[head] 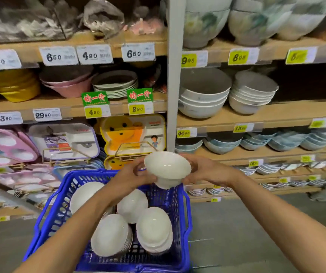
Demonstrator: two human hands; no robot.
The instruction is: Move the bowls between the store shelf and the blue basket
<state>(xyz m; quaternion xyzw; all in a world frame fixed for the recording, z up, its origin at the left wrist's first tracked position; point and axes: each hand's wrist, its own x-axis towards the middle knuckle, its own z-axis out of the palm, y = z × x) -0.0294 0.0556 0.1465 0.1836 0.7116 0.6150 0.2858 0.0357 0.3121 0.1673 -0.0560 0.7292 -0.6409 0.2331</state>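
Observation:
A white footed bowl [167,168] is held in the air above the far rim of the blue basket [180,223], tilted with its opening facing the shelves. My left hand [132,177] grips its left side and my right hand [201,169] grips its right side. Inside the basket lie several white bowls in stacks, one stack [111,235] at the near left and one [154,230] at the near right, with more bowls [132,204] behind. The wooden store shelf [256,115] with stacked white bowls [203,99] rises ahead on the right.
A grey upright post [175,75] divides the shelving. Left shelves hold yellow and pink bowls [14,85], plates and children's trays [132,134]. Lower right shelves carry blue patterned bowls [284,142] and small dishes. Grey floor lies to the basket's right.

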